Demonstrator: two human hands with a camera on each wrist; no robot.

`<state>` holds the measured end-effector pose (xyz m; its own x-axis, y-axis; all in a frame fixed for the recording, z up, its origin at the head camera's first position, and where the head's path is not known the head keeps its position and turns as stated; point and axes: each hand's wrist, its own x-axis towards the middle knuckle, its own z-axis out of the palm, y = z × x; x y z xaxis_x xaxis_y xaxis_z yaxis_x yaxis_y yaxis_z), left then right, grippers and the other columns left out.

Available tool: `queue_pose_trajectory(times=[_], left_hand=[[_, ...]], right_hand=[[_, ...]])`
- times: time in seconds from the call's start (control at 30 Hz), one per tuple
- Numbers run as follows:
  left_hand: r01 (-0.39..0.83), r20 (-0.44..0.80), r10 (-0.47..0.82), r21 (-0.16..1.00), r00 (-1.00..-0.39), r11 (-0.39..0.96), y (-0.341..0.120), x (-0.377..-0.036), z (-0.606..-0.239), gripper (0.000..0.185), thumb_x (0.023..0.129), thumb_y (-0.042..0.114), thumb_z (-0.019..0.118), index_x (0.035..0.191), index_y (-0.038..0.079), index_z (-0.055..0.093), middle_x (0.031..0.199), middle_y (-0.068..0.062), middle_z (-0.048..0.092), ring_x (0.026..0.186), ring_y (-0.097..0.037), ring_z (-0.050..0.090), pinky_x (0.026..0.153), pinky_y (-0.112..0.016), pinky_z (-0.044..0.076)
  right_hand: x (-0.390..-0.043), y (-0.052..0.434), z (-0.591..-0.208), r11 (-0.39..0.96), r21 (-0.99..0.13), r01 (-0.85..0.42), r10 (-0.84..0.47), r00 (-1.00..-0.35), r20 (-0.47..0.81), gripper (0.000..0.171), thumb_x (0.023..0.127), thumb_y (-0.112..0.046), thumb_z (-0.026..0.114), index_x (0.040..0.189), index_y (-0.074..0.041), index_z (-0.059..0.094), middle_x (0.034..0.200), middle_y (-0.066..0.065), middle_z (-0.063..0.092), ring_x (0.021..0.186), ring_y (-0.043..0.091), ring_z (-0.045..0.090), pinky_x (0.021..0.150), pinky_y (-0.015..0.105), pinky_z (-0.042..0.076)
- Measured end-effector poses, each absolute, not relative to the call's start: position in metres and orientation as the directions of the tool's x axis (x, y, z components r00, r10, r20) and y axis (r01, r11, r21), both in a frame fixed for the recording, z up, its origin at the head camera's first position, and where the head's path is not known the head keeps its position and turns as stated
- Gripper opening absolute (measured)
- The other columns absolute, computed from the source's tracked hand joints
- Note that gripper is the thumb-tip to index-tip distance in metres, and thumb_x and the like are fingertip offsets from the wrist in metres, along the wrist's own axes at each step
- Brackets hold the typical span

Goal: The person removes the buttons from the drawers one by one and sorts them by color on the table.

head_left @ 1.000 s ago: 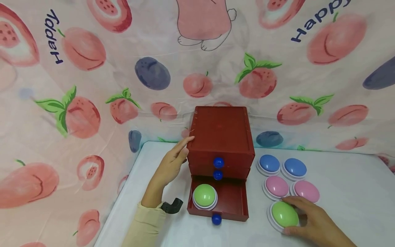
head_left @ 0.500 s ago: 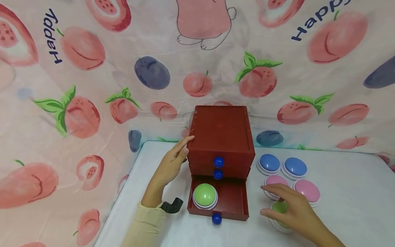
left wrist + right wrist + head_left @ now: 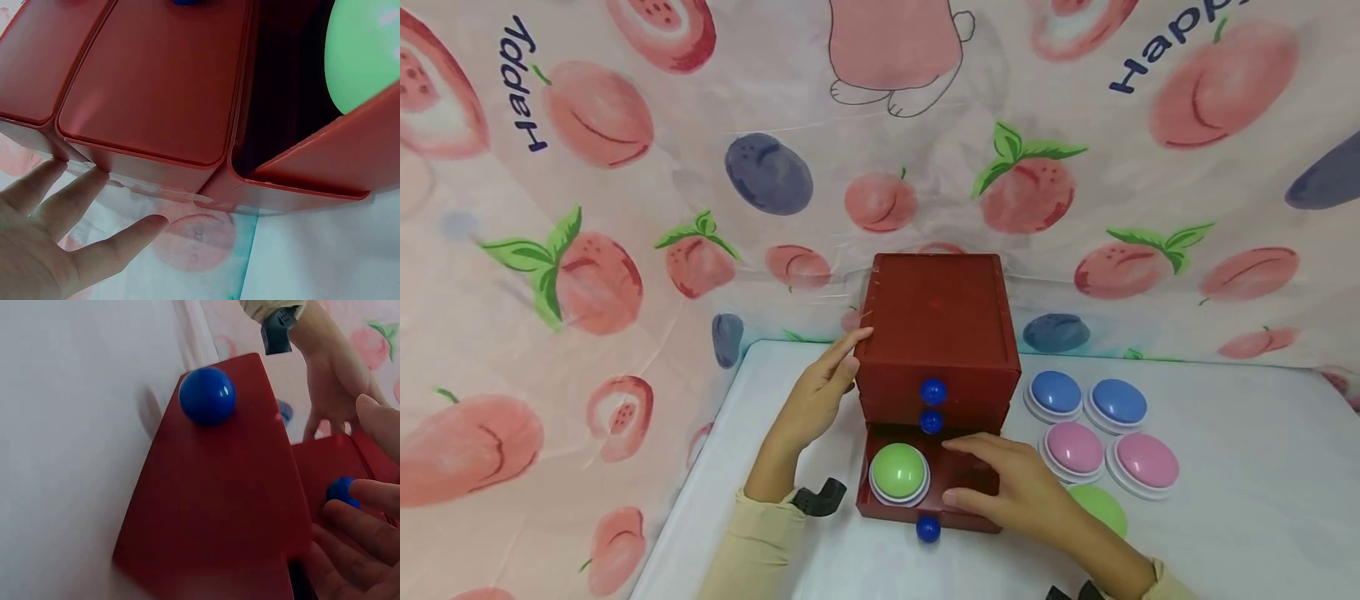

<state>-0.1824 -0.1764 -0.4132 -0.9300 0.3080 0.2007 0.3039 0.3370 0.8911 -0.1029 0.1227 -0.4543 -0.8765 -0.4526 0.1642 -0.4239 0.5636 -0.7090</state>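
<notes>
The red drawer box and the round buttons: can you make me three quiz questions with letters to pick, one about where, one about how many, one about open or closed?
1. Where is the left hand?
A. on the side of the red box
B. on a pink button
C. in the drawer

2. How many blue buttons lie on the table?
A. one
B. two
C. four

3. How is the bottom drawer?
A. shut
B. taken out
C. pulled open

Answers:
1. A, its fingers lie flat against the box's left side.
2. B, a pair sits right of the box.
3. C, a green button shows inside it.
</notes>
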Motion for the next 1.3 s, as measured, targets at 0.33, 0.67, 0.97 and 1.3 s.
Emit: queue_pose_trajectory(times=[0.33,0.67,0.97,1.3], left_hand=[[0.307,0.2,0.314,0.889,-0.928,0.341,-0.177,-0.183,-0.414,0.044,0.108,0.046,0.044,0.152,0.042,0.044,0.164,0.006,0.035,0.144,-0.029,0.046,0.108,-0.056,0.048],[0.318,0.209,0.322,0.887,-0.923,0.335,-0.177,-0.184,-0.416,0.044,0.108,0.045,0.044,0.152,0.042,0.044,0.164,0.006,0.036,0.144,-0.028,0.046,0.108,-0.056,0.048],[0.321,0.215,0.317,0.887,-0.924,0.332,-0.178,-0.184,-0.414,0.044,0.108,0.046,0.043,0.152,0.042,0.045,0.163,0.006,0.036,0.144,-0.028,0.046,0.108,-0.057,0.048],[0.318,0.214,0.321,0.893,-0.922,0.318,-0.179,-0.185,-0.416,0.044,0.108,0.046,0.043,0.152,0.042,0.044,0.164,0.006,0.035,0.145,-0.028,0.045,0.109,-0.057,0.047]], right_hand=[[-0.116,0.087,-0.466,0.51,-0.694,-0.508,-0.549,-0.814,0.192,0.058,0.086,-0.051,0.079,0.131,-0.016,0.069,0.123,-0.001,0.073,0.113,0.021,0.07,0.096,0.042,0.059],[-0.126,0.068,-0.478,0.552,-0.697,-0.458,-0.544,-0.831,0.115,0.057,0.086,-0.048,0.081,0.132,-0.018,0.067,0.121,-0.003,0.073,0.108,0.015,0.067,0.094,0.037,0.058],[-0.133,0.059,-0.485,0.565,-0.677,-0.471,-0.571,-0.816,0.091,0.064,0.082,-0.043,0.085,0.135,-0.015,0.064,0.13,0.0,0.069,0.116,0.019,0.066,0.099,0.044,0.056],[-0.138,0.055,-0.486,0.623,-0.668,-0.408,-0.567,-0.823,-0.025,0.072,0.08,-0.035,0.088,0.143,-0.015,0.058,0.137,0.006,0.065,0.127,0.031,0.059,0.104,0.055,0.051]])
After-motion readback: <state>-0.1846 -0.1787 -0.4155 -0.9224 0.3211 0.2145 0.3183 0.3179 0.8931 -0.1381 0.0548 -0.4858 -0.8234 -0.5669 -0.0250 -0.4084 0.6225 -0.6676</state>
